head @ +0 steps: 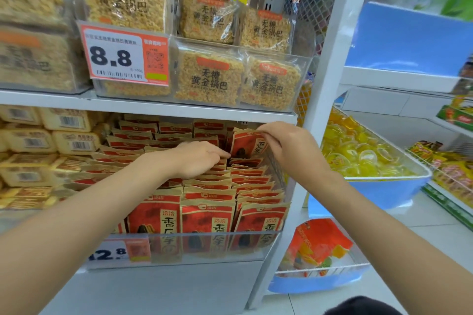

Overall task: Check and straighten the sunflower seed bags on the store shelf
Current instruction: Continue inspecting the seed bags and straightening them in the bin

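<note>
The red and kraft-paper sunflower seed bags (210, 215) stand in tight rows inside a clear plastic bin (204, 245) on the lower white shelf, their top edges overlapping from front to back. At the back right, one red seed bag (248, 143) stands higher than its neighbours and tilts a little. The right hand (286, 146) pinches its top edge between thumb and fingertips. The left hand (199, 158) lies palm down on the middle rows just beside that bag, fingers dipping among the bag tops. I cannot tell whether it grips one.

On the white metal shelf board (153, 107) above sit clear packets of golden rice crust (210, 79) and an orange price tag reading 8.8 (125, 56). To the right, a blue plastic tub (384, 181) holds yellow jelly cups (358, 156).
</note>
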